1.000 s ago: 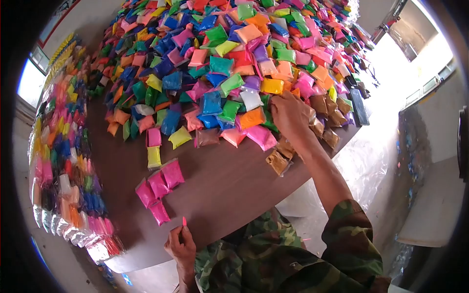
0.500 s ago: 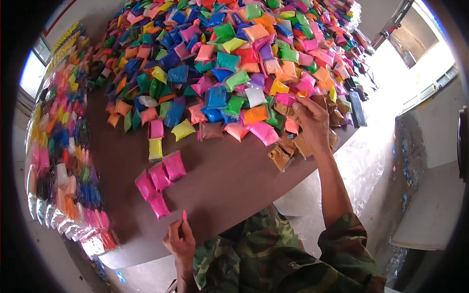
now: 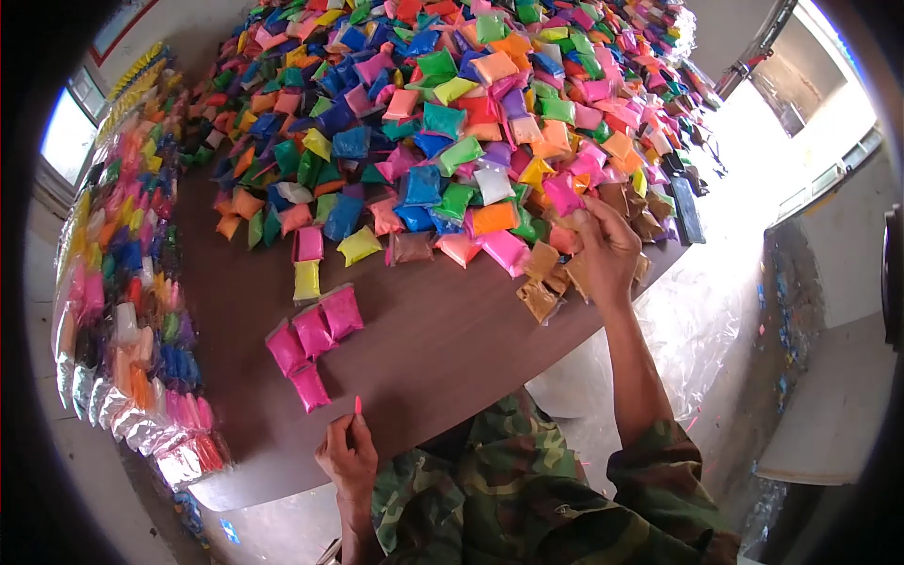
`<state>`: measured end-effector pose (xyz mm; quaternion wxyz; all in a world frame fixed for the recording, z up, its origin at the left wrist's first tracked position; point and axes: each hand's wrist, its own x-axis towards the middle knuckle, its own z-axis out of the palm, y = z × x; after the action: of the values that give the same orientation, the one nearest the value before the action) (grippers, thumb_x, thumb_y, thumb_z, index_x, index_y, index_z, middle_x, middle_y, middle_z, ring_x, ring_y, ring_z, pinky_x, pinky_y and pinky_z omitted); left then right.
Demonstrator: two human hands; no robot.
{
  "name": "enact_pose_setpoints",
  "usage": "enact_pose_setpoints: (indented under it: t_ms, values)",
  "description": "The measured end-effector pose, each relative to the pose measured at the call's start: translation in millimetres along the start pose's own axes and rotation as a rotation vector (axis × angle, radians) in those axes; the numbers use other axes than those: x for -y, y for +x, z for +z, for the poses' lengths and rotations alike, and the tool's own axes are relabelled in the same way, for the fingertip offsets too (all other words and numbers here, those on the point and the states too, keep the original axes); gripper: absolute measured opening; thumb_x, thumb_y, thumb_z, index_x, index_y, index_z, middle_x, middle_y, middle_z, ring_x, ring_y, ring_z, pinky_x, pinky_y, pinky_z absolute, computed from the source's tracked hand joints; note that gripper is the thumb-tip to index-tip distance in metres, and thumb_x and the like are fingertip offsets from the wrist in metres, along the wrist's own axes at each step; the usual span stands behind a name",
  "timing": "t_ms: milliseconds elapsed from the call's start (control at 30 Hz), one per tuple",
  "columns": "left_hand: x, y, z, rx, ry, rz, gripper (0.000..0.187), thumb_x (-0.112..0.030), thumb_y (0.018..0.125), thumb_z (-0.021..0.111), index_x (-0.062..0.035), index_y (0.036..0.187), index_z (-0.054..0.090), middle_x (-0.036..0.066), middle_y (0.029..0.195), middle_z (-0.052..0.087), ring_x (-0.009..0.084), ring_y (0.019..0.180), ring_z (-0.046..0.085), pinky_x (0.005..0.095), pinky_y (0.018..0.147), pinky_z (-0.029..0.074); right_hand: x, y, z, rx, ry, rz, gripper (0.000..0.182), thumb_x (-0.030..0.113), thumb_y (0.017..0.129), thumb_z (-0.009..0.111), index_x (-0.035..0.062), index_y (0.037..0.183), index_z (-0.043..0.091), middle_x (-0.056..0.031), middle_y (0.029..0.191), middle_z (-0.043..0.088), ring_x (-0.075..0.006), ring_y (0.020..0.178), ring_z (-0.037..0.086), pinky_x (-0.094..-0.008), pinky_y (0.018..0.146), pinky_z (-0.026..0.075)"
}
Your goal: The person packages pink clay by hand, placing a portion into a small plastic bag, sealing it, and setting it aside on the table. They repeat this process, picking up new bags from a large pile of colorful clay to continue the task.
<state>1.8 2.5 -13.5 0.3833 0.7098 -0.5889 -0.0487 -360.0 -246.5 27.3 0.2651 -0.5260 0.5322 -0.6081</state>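
Note:
My right hand [image 3: 605, 247] reaches to the near right edge of the heap and pinches a bright pink packet [image 3: 563, 194] by its lower corner. Close below that hand are several tan-brown packets [image 3: 539, 299]. My left hand [image 3: 348, 457] is closed near the table's front edge, with a small pointed pinkish-red piece [image 3: 358, 405] sticking up from its fingertips. What this piece belongs to is hidden in the fingers. Just beyond my left hand lie several magenta packets [image 3: 313, 331], side by side and touching.
A large heap of small colourful packets [image 3: 443, 119] covers the far part of the brown table [image 3: 414, 348]. Bundled packets in clear plastic [image 3: 132, 330] line the left side. A dark flat phone-like object [image 3: 686, 209] rests at the right edge. Clear plastic sheeting [image 3: 683, 330] lies beyond it.
My right hand has drawn the pink packet slightly up and out from the heap, so more of it shows. My left hand stays almost where it was. The view has shifted slightly.

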Motion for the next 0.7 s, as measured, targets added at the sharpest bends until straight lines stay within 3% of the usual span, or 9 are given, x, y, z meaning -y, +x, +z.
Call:
enact_pose_setpoints:
  t_ms: [133,267,467,567,700]
  values:
    - [-10,0,3,0.002,-0.022,-0.026,0.005,-0.003,0.097,0.071,-0.0027,0.101,0.069,0.017,0.081,0.070,0.0330,0.067,0.069,0.0403,0.063,0.053,23,-38,6,0.108,0.071,-0.035,0.025,0.003,0.100,0.072,-0.0021,0.125,0.073,-0.0064,0.098,0.074,-0.0093,0.081,0.072,-0.0218,0.065,0.055]
    - [-47,9,9,0.139,-0.346,-0.317,0.011,-0.012,0.104,0.067,-0.0011,0.105,0.067,0.007,0.080,0.067,0.0080,0.066,0.059,0.0265,0.056,0.045,39,-80,11,0.250,0.139,-0.033,0.023,0.000,0.099,0.072,-0.0014,0.123,0.074,-0.0085,0.108,0.074,-0.0118,0.083,0.073,-0.0249,0.070,0.059]
    - [-84,40,15,0.162,-0.972,-0.699,0.016,-0.015,0.104,0.067,-0.0008,0.112,0.068,0.001,0.081,0.065,0.0037,0.061,0.049,0.0212,0.050,0.031,65,-129,30,0.489,0.147,-0.234,0.025,-0.004,0.091,0.078,0.0005,0.115,0.076,-0.0148,0.100,0.077,-0.0218,0.084,0.076,-0.0313,0.072,0.059]
    - [-86,42,20,0.108,-1.016,-0.560,0.018,-0.017,0.103,0.070,-0.0028,0.114,0.070,-0.002,0.080,0.063,0.0018,0.058,0.044,0.0212,0.048,0.027,74,-149,35,0.658,0.145,-0.256,0.024,-0.004,0.091,0.078,0.0012,0.114,0.077,-0.0141,0.100,0.076,-0.0216,0.083,0.074,-0.0312,0.070,0.058]
    - [-66,29,14,0.340,-1.213,-0.614,0.018,-0.013,0.101,0.074,-0.0022,0.115,0.074,0.000,0.095,0.070,0.0049,0.076,0.056,0.0242,0.064,0.044,76,-169,37,0.773,0.185,-0.156,0.025,-0.006,0.091,0.075,0.0035,0.114,0.078,-0.0130,0.101,0.075,-0.0206,0.081,0.073,-0.0299,0.070,0.056]
